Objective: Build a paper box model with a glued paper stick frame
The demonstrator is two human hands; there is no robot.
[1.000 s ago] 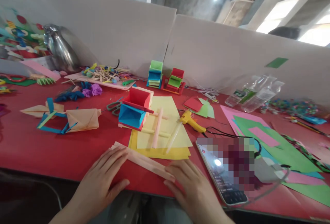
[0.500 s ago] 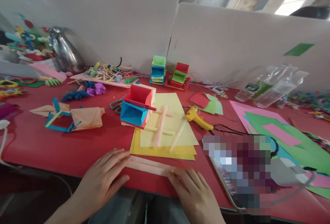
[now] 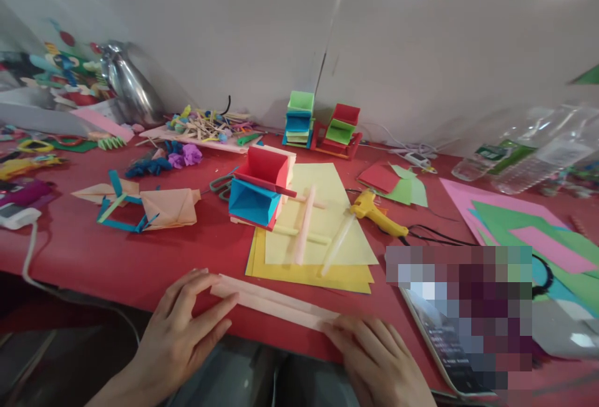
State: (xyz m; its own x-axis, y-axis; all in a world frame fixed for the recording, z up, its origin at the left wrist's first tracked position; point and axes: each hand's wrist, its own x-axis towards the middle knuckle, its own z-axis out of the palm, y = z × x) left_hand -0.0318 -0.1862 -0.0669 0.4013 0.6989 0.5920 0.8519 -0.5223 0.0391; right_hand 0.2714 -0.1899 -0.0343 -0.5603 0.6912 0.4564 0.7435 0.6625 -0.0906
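Paper strip: the pale pink paper strip (image 3: 281, 306) lies on the red table (image 3: 219, 245) close to its near edge, a lengthwise line along it, its ends pointing to about ten and four o'clock; the clock positions below are taken from its middle

Left hand: the left hand (image 3: 187, 323) is at nine o'clock, loosely open, fingers bent and spread, fingertips on the strip's left end, thumb apart and off the paper

Right hand: the right hand (image 3: 381, 354) is between three and four o'clock, fingers curled close together, touching the strip's right end; I cannot tell whether the thumb grips from below

Yellow sheets: at one o'clock, the yellow sheets (image 3: 360, 277) lie overlapped, with a pink paper tube (image 3: 305, 226) on top

Red and blue boxes: at twelve o'clock, the red and blue boxes (image 3: 261, 185) sit joined, open sides showing

Glue gun: the yellow glue gun (image 3: 381, 215) rests at two o'clock, just beside the sheets

Phone: at three o'clock, the phone (image 3: 435, 332) is partly blurred out

Peach paper: at ten o'clock, the folded peach paper (image 3: 173, 208) touches a blue strip frame (image 3: 120, 227)

Jug: the metal jug (image 3: 133, 92) leans between ten and eleven o'clock, well apart
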